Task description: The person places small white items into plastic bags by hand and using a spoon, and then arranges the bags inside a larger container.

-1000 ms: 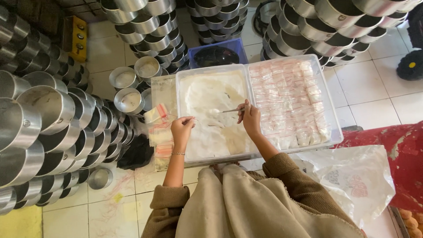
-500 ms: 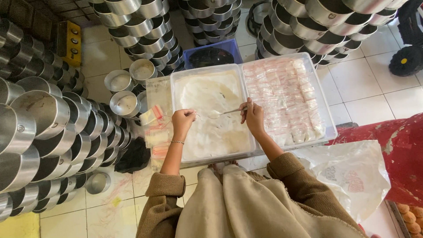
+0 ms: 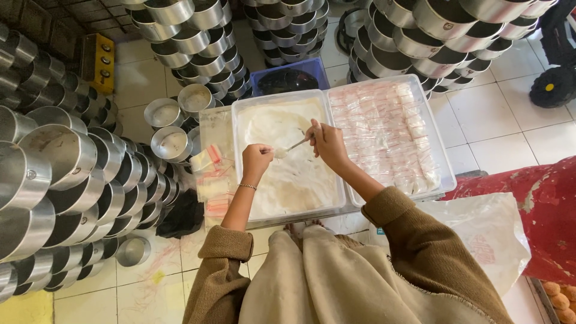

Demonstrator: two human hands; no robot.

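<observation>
My right hand grips a metal spoon over a white tray of pale creamy filling. The spoon's tip meets a small clear plastic bag pinched in my left hand, which hovers above the same tray. A second white tray to the right holds rows of several small filled clear packets. A pile of empty little plastic bags with red strips lies just left of the filling tray.
Stacks of round metal baking tins crowd the left, and more metal tins the far side. A blue crate sits behind the trays. A red surface, a white plastic bag and small buns lie at the right.
My left hand moved right toward the spoon with the small bag. My right hand drew the spoon left and nearer, so the two now meet over the filling.
</observation>
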